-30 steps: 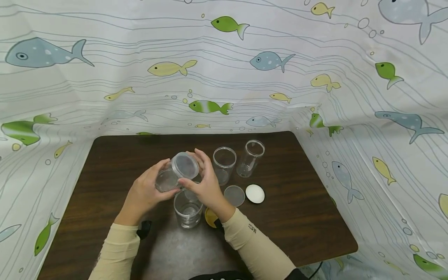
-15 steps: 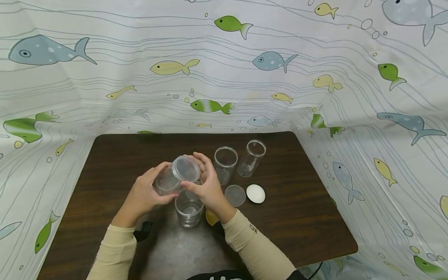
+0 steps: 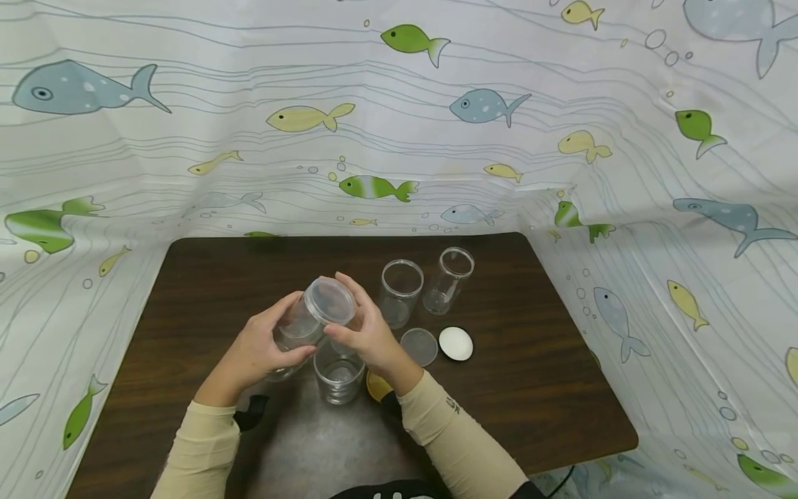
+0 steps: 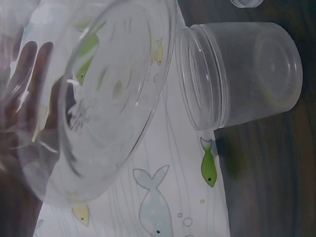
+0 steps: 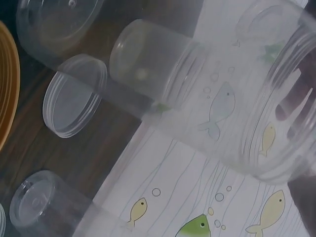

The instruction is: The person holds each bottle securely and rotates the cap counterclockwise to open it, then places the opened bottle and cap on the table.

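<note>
A clear jar (image 3: 294,336) is held tilted above the table, with a translucent lid (image 3: 330,300) at its upper end. The left hand (image 3: 257,344) grips the jar's body from the left. Thumb and fingers of the right hand (image 3: 369,331) hold the lid's edge from the right. Just below stands an uncapped clear jar (image 3: 339,380), partly hidden by the hands. In the left wrist view, fingers show through the held jar (image 4: 118,98). Whether the lid is fully seated I cannot tell.
Two uncapped clear jars, one wider (image 3: 399,298) and one slimmer (image 3: 445,284), stand behind the right hand. A grey translucent lid (image 3: 419,347) and a white lid (image 3: 456,344) lie nearby. A yellow lid (image 3: 377,386) is partly under the right wrist. Fish-print sheeting surrounds the table (image 3: 530,388).
The held jar has tipped more upright, its lower end now farther down and to the left. The right fingers have shifted around the lid's edge. The things on the table stay put.
</note>
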Tool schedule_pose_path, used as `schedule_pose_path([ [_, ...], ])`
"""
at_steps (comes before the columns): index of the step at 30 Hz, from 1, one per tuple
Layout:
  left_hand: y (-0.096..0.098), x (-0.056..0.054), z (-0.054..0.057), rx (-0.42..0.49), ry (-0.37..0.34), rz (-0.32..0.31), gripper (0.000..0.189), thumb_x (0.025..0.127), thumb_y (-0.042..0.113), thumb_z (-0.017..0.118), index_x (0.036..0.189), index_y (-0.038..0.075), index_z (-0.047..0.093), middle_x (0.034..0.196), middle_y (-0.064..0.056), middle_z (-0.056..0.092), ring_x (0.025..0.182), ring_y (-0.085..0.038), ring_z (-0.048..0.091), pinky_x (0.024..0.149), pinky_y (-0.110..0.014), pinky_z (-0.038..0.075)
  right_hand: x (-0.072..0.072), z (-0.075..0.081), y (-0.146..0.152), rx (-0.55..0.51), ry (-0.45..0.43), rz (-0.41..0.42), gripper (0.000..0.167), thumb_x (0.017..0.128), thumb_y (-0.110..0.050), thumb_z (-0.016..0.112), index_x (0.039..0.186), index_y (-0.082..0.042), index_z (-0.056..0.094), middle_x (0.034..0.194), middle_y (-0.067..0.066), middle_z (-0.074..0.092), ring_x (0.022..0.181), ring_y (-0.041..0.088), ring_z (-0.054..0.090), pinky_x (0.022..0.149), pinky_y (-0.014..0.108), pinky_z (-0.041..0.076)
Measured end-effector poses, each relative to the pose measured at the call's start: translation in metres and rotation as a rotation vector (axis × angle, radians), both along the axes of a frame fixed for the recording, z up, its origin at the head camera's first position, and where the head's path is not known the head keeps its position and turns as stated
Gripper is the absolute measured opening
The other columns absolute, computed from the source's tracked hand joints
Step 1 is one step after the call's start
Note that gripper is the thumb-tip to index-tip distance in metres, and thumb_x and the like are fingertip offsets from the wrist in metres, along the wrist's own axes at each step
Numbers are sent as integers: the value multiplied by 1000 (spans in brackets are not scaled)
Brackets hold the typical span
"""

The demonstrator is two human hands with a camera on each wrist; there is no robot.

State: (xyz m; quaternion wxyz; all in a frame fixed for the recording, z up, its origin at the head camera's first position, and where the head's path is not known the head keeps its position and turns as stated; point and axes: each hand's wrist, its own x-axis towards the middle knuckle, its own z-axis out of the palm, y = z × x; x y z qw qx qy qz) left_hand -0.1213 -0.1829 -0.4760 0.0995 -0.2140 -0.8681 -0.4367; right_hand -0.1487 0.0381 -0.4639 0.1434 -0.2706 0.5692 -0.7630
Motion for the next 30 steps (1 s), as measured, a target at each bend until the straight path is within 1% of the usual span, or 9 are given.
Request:
schedule_pose_path([
  [5,1,0,0,5,-40,-10,86,76,18,91,149,12,45,125,-9,65,102,-23,62,83,-46,53,-1,-1,-3,11,-22,-70,106,79,-53,84,155,-5,29,146,16,48,126,21,53,102,30,47],
  [8,-1,0,-1,-5,-32,-12,101,70,17,95,154,13,39,137,-14,59,116,-32,59,91,-55,49,-1,0,-4,-22,-15,-125,105,77,-52,86,153,-2,32,143,16,49,120,20,55,95,28,50],
  [9,-1,0,-1,-17,-19,-9,107,67,17,97,155,13,37,141,-14,56,120,-33,57,93,-54,47,0,0,-4,-31,-21,-146,104,77,-51,86,153,-2,33,142,16,50,118,20,56,93,28,51],
  [13,-3,0,-7,-70,58,21,126,52,17,102,157,12,33,145,-13,53,128,-32,52,105,-34,40,0,1,-4,-77,-65,-245,94,82,-40,86,153,-4,35,139,13,50,117,20,55,90,27,51],
  [16,0,-2,-12,-114,115,46,129,50,19,103,157,10,32,142,-14,56,126,-31,54,105,-33,41,1,1,-4,-104,-92,-288,90,85,-34,85,154,-4,34,139,13,49,118,20,54,93,27,50],
  [20,5,-4,-15,-147,175,71,122,53,20,102,155,8,35,134,-18,61,118,-34,60,94,-52,50,4,2,-5,-112,-102,-274,92,85,-32,84,155,-4,31,141,15,47,117,20,55,92,27,51],
  [23,6,-4,-14,-137,190,74,114,56,18,101,152,7,40,129,-19,63,113,-35,63,89,-53,53,5,1,-5,-107,-106,-253,91,86,-31,84,155,-5,31,141,16,48,117,20,55,92,27,51],
  [26,5,-3,-13,-117,170,72,108,60,15,100,150,7,42,128,-18,63,111,-34,64,87,-52,53,3,0,-3,-92,-97,-220,94,84,-37,85,155,-5,32,143,16,48,120,22,54,93,28,50],
  [30,3,-2,-11,-82,86,48,101,65,13,97,150,10,43,129,-17,62,106,-34,64,83,-54,54,-4,0,2,-92,-23,-117,101,81,-45,85,154,-2,29,150,17,44,126,25,50,98,29,47],
])
